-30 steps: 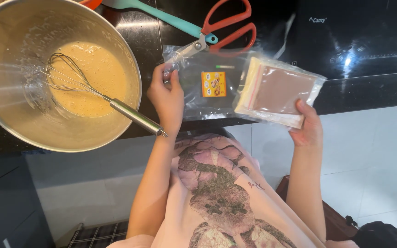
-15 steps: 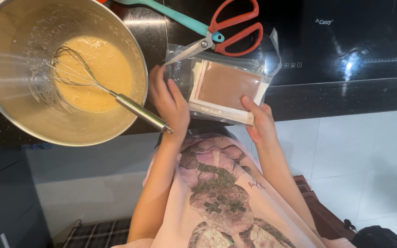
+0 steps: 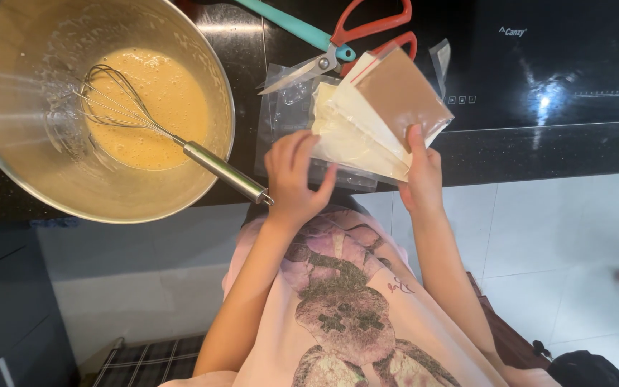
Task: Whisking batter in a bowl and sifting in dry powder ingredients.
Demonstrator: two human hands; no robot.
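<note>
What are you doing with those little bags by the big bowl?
A person stands at a dark counter holding clear plastic packets, one with brown powder, between both hands. The right hand holds them from below, thumb pressed on the front; the left hand touches their lower left edge. Beside them sits a large metal bowl of yellow batter with a whisk leaning in it. Red-handled scissors lie behind the packets.
</note>
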